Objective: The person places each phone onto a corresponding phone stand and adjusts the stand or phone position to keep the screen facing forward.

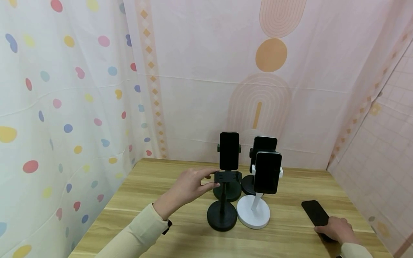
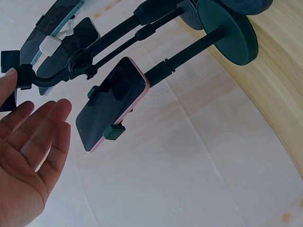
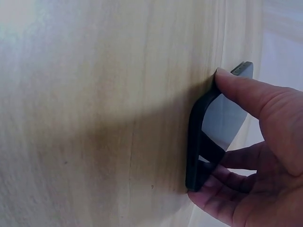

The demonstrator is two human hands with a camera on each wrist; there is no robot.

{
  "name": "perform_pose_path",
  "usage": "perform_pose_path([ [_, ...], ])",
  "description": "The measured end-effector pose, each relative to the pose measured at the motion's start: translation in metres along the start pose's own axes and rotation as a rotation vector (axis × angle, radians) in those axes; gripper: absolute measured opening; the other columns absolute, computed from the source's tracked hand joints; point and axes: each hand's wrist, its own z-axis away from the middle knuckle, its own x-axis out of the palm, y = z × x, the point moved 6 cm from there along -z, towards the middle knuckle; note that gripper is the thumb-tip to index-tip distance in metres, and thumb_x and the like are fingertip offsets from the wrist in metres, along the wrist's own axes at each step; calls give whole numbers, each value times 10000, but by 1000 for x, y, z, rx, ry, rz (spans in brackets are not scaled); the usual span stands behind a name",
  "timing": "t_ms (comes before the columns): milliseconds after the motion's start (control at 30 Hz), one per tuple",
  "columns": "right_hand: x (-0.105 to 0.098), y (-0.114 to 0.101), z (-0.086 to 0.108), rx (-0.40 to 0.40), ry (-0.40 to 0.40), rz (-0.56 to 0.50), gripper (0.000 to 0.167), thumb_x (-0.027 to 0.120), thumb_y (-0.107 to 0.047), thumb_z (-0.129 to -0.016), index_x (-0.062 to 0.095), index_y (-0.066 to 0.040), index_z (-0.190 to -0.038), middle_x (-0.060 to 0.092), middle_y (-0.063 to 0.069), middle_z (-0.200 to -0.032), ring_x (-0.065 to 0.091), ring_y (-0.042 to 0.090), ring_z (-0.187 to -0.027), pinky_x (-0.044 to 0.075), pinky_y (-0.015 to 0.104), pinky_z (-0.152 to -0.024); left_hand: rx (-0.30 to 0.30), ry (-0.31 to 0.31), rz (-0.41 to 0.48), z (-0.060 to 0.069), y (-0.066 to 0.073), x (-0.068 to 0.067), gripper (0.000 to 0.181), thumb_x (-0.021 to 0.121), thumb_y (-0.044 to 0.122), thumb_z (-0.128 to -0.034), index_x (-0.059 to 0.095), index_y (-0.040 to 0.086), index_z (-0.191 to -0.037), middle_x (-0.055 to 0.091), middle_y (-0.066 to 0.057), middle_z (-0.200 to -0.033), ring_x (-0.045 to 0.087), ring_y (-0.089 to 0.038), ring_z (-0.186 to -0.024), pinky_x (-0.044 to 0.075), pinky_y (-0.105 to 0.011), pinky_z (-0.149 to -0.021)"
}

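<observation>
A black phone stand (image 1: 222, 216) with no phone in its holder stands at the front of a group of stands. My left hand (image 1: 190, 184) pinches the left end of its holder (image 1: 227, 177) between thumb and fingers. In the left wrist view, the thumb meets the holder, and the other fingers (image 2: 47, 137) spread beneath it. On the right of the table, my right hand (image 1: 338, 229) holds a black smartphone (image 1: 314, 212) by its near part. The right wrist view shows thumb and fingertips on opposite edges of the phone (image 3: 225, 120), close to the wood.
A white stand (image 1: 253, 214) bears a phone (image 1: 267, 172) right of the black one. Behind are a dark green stand with a phone (image 1: 229, 150) and another black stand with a phone (image 1: 264, 144). Patterned curtains (image 1: 200, 107) enclose the wooden table (image 1: 285, 234).
</observation>
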Motion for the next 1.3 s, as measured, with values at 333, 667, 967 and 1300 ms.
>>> perform_pose_path([
  [333,-3,4,2,34,68,-71,732,719,-484,-823,558,215,-970,614,311,-901,616,398,-835,501,531,-773,2,-2,10,0,0,1,420,743,269,-904,662,118,-1287,750,-42,-1004,713,-212,-877,544,-302,-663],
  [667,-4,1,10,82,78,-150,703,716,-499,-787,579,176,-931,627,253,-858,616,351,-789,501,527,-751,2,-2,15,-1,1,1,426,756,253,-893,664,98,-1279,750,-53,-1007,716,-207,-880,554,-313,-674],
  [967,-1,-9,11,117,104,-206,713,709,-536,-791,620,160,-919,636,280,-873,631,367,-782,509,522,-736,0,12,2,1,2,0,446,764,253,-885,661,76,-1282,746,-70,-1027,713,-184,-858,547,-297,-653],
  [1300,-4,-32,16,98,167,-307,698,700,-569,-802,644,124,-861,645,188,-786,604,288,-691,507,456,-626,55,55,-5,1,5,-2,454,778,243,-873,661,58,-1270,741,-76,-1057,714,-161,-841,540,-271,-636],
])
